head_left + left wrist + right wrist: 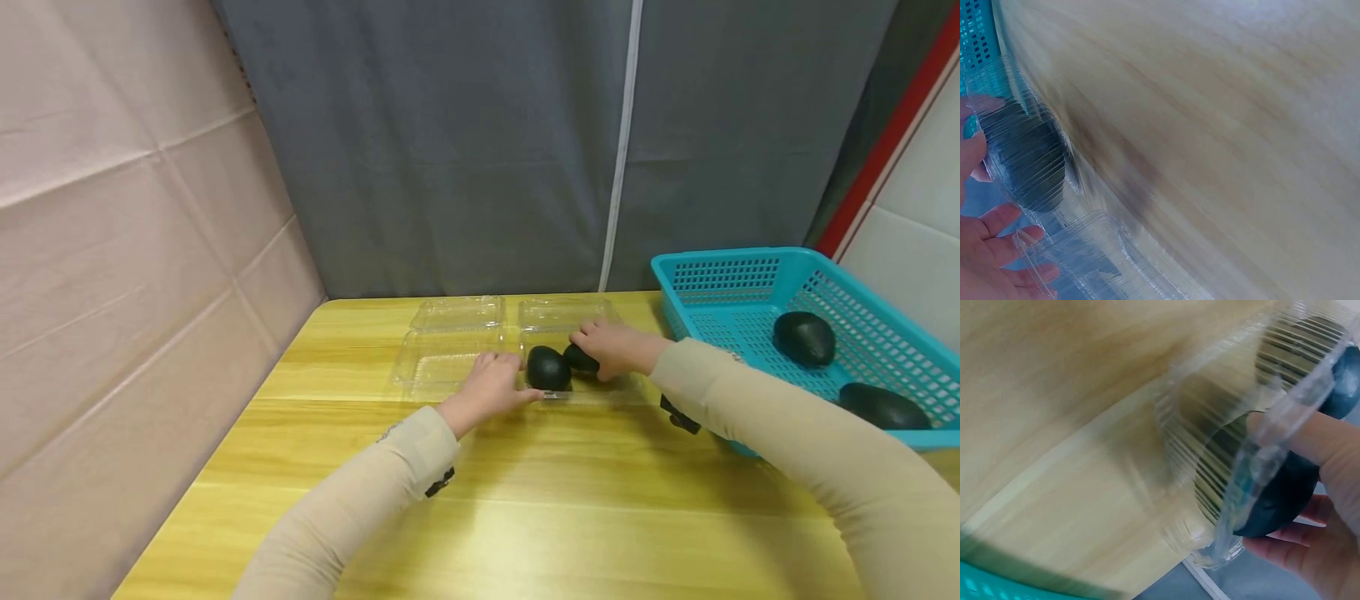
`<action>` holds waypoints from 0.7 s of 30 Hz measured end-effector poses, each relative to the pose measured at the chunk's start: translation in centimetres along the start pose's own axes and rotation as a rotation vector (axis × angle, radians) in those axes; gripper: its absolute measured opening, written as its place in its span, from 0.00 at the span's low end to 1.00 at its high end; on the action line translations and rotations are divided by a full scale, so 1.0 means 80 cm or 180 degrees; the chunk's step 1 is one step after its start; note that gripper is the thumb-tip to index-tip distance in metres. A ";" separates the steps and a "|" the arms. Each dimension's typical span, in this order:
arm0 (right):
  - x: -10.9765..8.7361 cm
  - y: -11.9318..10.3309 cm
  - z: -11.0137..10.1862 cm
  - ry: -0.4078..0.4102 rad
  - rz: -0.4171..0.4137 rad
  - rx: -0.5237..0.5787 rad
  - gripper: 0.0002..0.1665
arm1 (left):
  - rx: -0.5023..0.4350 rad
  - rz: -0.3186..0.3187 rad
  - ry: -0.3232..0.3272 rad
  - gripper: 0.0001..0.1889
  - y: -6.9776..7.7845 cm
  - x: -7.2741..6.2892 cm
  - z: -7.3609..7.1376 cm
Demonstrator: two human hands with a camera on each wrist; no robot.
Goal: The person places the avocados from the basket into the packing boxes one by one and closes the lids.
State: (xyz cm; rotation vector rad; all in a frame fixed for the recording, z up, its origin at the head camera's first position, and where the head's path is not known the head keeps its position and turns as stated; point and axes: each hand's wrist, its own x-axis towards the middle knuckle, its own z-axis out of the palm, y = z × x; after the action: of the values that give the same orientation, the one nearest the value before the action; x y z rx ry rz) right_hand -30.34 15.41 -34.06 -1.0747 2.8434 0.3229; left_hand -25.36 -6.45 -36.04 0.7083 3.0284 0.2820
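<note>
Two clear plastic clamshell containers lie with lids raised on the wooden table in the head view. Inside the right clamshell container (558, 312) sits a dark avocado (548, 369). My right hand (615, 348) grips a second avocado (580, 360) just beside it; the right wrist view shows thumb and fingers around this avocado (1285, 497), behind the clear wall. At the same container's near left corner, my left hand (491, 387) holds the rim, thumb along the front edge. The left clamshell container (457, 312) has no avocado in it.
To the right stands a turquoise perforated basket (738, 258) holding two more avocados, one near its middle (804, 339) and one by the near rim (885, 407). A grey curtain (450, 150) hangs behind the table (525, 533), and a pale cloth wall (135, 250) borders its left.
</note>
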 end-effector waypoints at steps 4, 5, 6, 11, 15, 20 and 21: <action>-0.001 -0.001 0.002 -0.0059 0.0059 0.0108 0.36 | 0.0018 0.0007 -0.0003 0.28 0.001 0.000 0.000; -0.001 -0.001 0.002 -0.0028 0.0063 0.0150 0.35 | 0.0026 0.0006 -0.0004 0.28 0.001 -0.001 -0.001; -0.002 -0.001 0.002 0.0013 0.0069 0.0203 0.35 | 0.0030 0.0005 -0.0002 0.27 0.002 -0.001 -0.002; -0.003 -0.001 0.001 0.0162 0.0070 0.0376 0.34 | 0.0076 -0.0001 0.0004 0.27 0.003 -0.002 -0.004; -0.002 -0.001 0.002 0.0175 0.0089 0.0372 0.34 | 0.0100 -0.0004 0.0008 0.27 0.004 -0.002 -0.004; -0.004 -0.001 0.001 0.0161 0.0154 0.0366 0.38 | 0.0087 -0.0002 0.0028 0.26 0.003 -0.002 -0.004; -0.005 -0.002 0.001 0.0149 0.0173 0.0376 0.39 | 0.0082 0.0000 0.0028 0.26 0.003 -0.002 -0.004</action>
State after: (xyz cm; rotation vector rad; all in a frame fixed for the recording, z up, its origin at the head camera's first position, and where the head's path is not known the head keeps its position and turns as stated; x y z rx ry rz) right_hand -29.95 15.55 -34.07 -0.9973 2.8949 0.1330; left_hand -25.10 -6.35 -35.66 0.7105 3.0457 0.2472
